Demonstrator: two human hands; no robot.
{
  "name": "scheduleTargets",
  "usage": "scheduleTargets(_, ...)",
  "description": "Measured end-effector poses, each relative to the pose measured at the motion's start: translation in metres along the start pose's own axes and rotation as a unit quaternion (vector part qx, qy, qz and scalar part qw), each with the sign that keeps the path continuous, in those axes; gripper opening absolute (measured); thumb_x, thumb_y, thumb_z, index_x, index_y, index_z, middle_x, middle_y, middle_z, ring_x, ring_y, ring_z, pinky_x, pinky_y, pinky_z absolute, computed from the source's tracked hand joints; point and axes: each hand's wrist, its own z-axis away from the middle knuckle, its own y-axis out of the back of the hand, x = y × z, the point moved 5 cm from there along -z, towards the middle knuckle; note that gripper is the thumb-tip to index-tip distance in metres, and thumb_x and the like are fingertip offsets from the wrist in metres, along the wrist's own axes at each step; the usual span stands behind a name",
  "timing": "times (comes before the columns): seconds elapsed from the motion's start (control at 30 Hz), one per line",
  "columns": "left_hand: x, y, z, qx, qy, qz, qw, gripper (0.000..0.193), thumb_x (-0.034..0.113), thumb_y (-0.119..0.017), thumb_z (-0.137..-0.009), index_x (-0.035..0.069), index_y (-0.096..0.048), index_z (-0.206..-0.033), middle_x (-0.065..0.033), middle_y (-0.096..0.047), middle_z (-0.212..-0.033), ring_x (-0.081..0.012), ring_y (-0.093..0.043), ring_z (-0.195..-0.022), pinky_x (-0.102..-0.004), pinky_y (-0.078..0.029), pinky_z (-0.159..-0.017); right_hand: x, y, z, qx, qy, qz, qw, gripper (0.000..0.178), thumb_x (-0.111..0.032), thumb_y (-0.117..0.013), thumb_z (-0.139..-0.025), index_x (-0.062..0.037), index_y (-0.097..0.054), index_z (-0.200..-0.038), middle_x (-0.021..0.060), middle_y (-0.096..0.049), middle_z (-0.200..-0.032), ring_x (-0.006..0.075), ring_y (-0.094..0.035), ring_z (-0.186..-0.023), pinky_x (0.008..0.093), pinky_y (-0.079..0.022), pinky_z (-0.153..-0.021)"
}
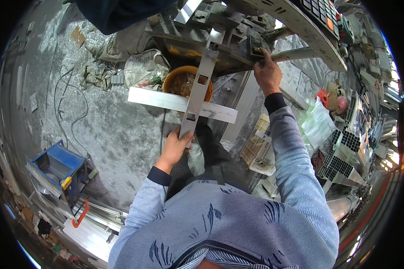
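Before me spreads the floor [125, 134], grey and mottled. Over it stands the machine [231, 62], its angular plates of dark, grimy metal. The bar [197, 97], straight silvery metal, runs from the machine, its middle above the bucket. Beneath it crosses the strip [155, 97], flat, smooth and pale. The bucket [167, 80], round and orange-rimmed, contains rough brownish scraps [182, 85]. The right hand [269, 77] is at the machine; I cannot tell its grip. The left hand [176, 144] clasps the bar's near end. Squarish holes [191, 116] pierce the bar.
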Motion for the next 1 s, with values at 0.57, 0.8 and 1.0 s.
scheduleTargets(0.57, 0.004, -0.002, -0.002, -0.007, -0.034, -0.027, 0.999, 0.054, 0.050, -0.070, -0.098, -0.001, -0.059, -0.113, -0.0067, -0.065, -0.086, -0.0116, -0.058, -0.066, -0.0274, -0.047, -0.056, -0.049, -0.012, 0.034, -0.075, -0.019, -0.251, 0.965, 0.071, -0.021, -0.077, -0.085, -0.0093, -0.049, -0.150, 0.0125, -0.076, -0.100, 0.0243, -0.074, -0.090, 0.0368, -0.058, -0.081)
scheduleTargets(0.8, 0.010, -0.003, 0.001, 0.016, -0.034, -0.041, 0.998, 0.046, 0.042, -0.068, -0.100, -0.001, -0.060, -0.111, -0.0062, -0.067, -0.087, -0.0121, -0.060, -0.066, -0.0281, -0.049, -0.058, -0.120, -0.056, 0.051, -0.187, -0.132, -0.600, 0.766, 0.063, -0.021, -0.075, -0.091, 0.0055, -0.048, -0.141, 0.0165, -0.070, -0.117, 0.0204, -0.070, -0.096, 0.0306, -0.056, -0.080)
scheduleTargets(1.0, 0.009, -0.001, -0.002, 0.000, -0.022, -0.059, 0.998, 0.041, 0.035, -0.068, -0.099, -0.003, -0.060, -0.114, -0.0078, -0.069, -0.089, -0.0147, -0.065, -0.072, -0.0302, -0.051, -0.063, -0.154, -0.072, 0.043, -0.301, -0.257, -0.692, 0.603, 0.027, -0.019, -0.067, -0.097, -0.0012, -0.060, -0.115, 0.0088, -0.066, -0.098, 0.0215, -0.069, -0.087, 0.0369, -0.061, -0.073)
